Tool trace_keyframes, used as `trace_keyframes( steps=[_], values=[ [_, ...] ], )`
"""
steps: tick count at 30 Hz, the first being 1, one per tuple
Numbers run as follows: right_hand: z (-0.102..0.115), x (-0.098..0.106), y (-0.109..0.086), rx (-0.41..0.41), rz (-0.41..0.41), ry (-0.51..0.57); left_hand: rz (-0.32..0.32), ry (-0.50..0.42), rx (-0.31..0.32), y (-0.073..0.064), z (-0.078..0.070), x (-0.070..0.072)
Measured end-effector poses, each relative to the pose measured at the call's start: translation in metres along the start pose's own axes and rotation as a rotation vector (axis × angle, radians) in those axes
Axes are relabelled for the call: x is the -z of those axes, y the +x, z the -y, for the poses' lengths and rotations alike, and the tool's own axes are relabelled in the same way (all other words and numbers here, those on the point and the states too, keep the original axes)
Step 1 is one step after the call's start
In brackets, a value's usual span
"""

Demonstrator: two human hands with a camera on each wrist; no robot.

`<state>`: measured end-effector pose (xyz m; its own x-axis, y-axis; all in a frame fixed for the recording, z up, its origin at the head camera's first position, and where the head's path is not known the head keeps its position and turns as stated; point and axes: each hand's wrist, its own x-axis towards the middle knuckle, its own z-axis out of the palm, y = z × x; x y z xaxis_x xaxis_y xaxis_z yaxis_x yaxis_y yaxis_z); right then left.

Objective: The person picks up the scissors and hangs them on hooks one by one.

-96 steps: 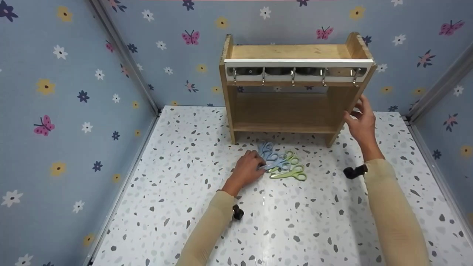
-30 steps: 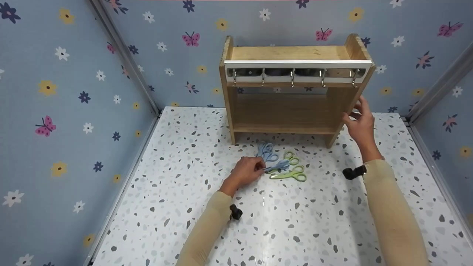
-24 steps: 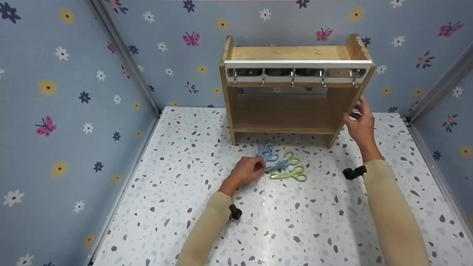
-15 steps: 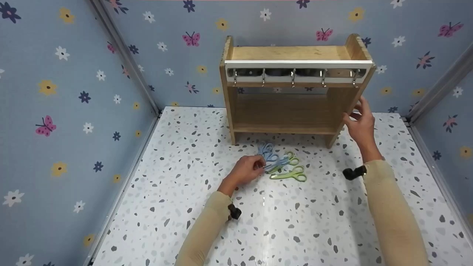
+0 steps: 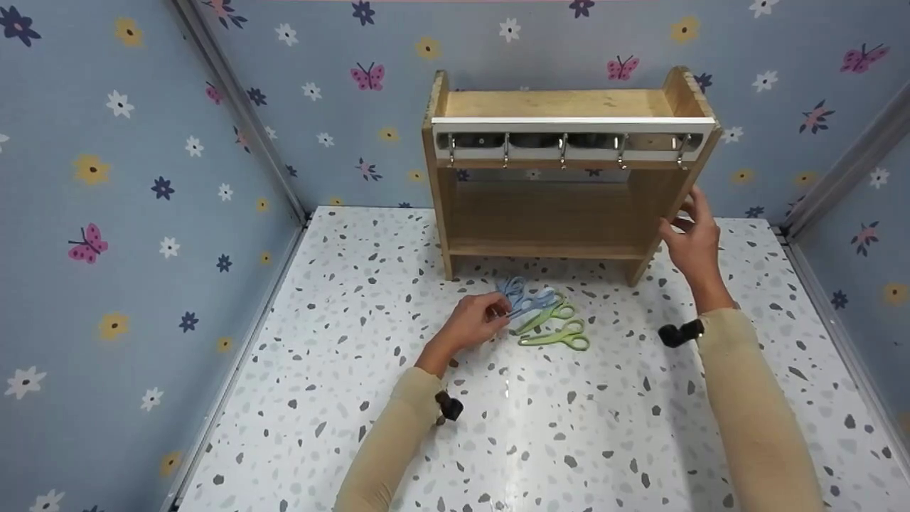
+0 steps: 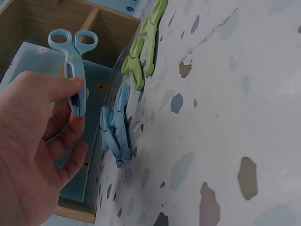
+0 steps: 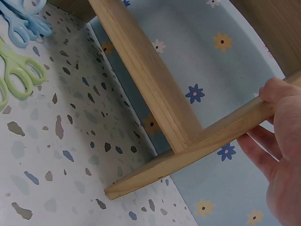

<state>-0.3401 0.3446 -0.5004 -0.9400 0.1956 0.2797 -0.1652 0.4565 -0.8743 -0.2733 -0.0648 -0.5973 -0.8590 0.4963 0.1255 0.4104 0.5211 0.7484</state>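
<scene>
My left hand (image 5: 473, 320) pinches a pair of light blue scissors (image 6: 74, 59) by the blade end, between thumb and fingers. The handle loops point away from the hand, and the left wrist view shows the scissors above the floor. More blue scissors (image 6: 121, 127) lie in a cluster just beyond that hand. Two green scissors (image 5: 561, 336) rest beside them, to the right in the head view. My right hand (image 5: 697, 245) grips the right side panel (image 7: 207, 134) of a wooden rack (image 5: 547, 252), thumb on one face and fingers on the other.
Across the rack's upper front runs a white rail (image 5: 466, 151) with several metal hooks (image 5: 564, 151). The rack stands on a speckled white surface (image 5: 540, 427), close to the flower-patterned back wall (image 5: 483, 43). Another patterned wall (image 5: 128, 249) rises at the left.
The left hand has taken up one blue pair of scissors and turned it, raising it off the pile, so more of a green pair shows. The right hand stays on the rack.
</scene>
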Motion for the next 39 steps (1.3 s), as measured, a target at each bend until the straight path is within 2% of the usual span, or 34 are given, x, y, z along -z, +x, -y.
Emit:
trace_keyframes(
  steps=[10, 19, 26, 39],
  values=[
    [0.002, 0.000, -0.001, 0.010, 0.004, 0.005, -0.019, -0.084, -0.021, 0.001, -0.006, 0.009],
    [0.002, 0.000, -0.001, -0.003, 0.006, 0.005, -0.054, -0.071, -0.044, 0.003, -0.011, 0.018],
    [0.000, 0.001, 0.001, 0.007, 0.015, 0.020, -0.081, -0.101, -0.086, 0.004, -0.016, 0.031],
    [0.002, 0.001, -0.002, 0.004, 0.004, 0.006, -0.122, -0.124, -0.090, 0.005, -0.027, 0.049]
  ],
)
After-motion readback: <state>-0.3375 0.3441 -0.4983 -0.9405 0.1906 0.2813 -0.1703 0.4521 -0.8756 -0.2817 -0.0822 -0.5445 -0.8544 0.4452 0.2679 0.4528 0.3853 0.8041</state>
